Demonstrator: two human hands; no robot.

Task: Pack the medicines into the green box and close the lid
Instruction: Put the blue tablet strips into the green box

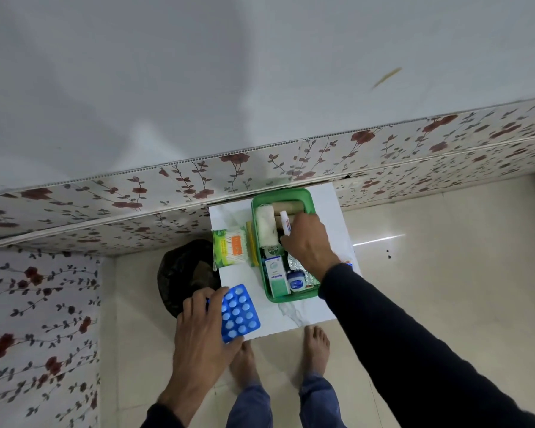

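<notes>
Left hand (203,330) pinches the light, stiff blister pack (240,313) by its edge; right hand (308,242) grips a slim tube (285,222) over the box (303,296).

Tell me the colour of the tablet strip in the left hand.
Blue, seen in the head view: blister strip, left hand.

Packing the green box (310,201) on a small white table (294,316)

Right hand (308,242) holds a white tube (285,222) over the box; left hand (203,329) grips a blue blister pack (239,313). Cotton buds pack (229,248) sits left of the box.
</notes>
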